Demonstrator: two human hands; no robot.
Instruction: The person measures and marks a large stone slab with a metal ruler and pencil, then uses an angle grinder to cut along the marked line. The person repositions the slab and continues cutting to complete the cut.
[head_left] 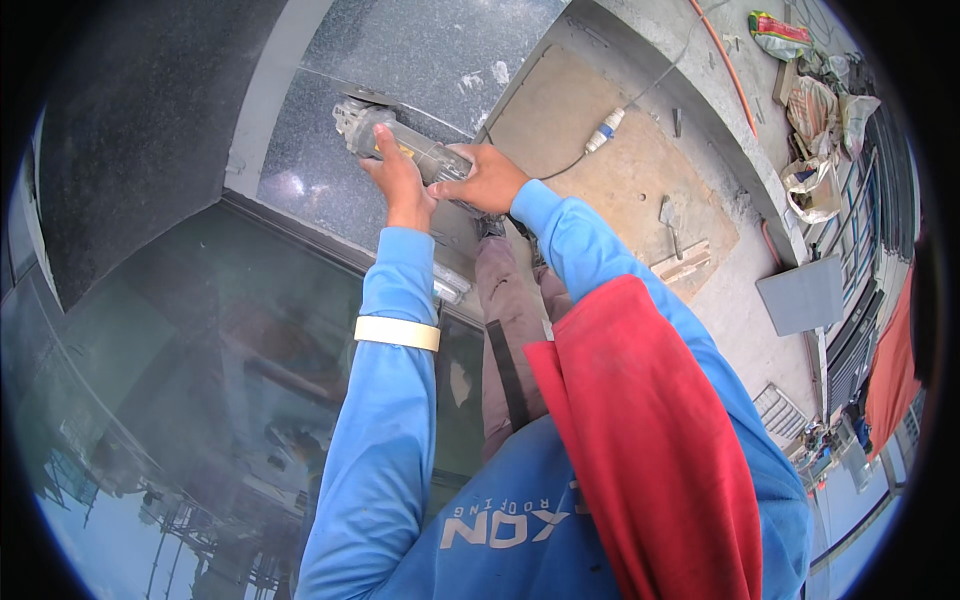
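Observation:
An angle grinder point(420, 149) with a grey, dusty body is held in both my hands, tilted from upper left to lower right. My left hand point(399, 188) is wrapped round the body near the gear head, its thumb lying along the casing. Round the rear part of the body my right hand point(490, 180) is closed. A thin disc point(366, 95) sits at the far side of the head, over a dark grey speckled stone slab point(430, 40). Whether the disc touches the stone I cannot tell. A thin joint line runs across the slab near the disc.
Right of the slab, a plywood sheet point(585, 105) carries a blue-and-white cable connector point(604, 131), a trowel point(670, 222) and wood strips point(683, 262). Reflective dark glass point(240, 330) lies at left. An orange hose point(728, 70), sacks point(813, 190) and a grey panel point(802, 295) are farther right.

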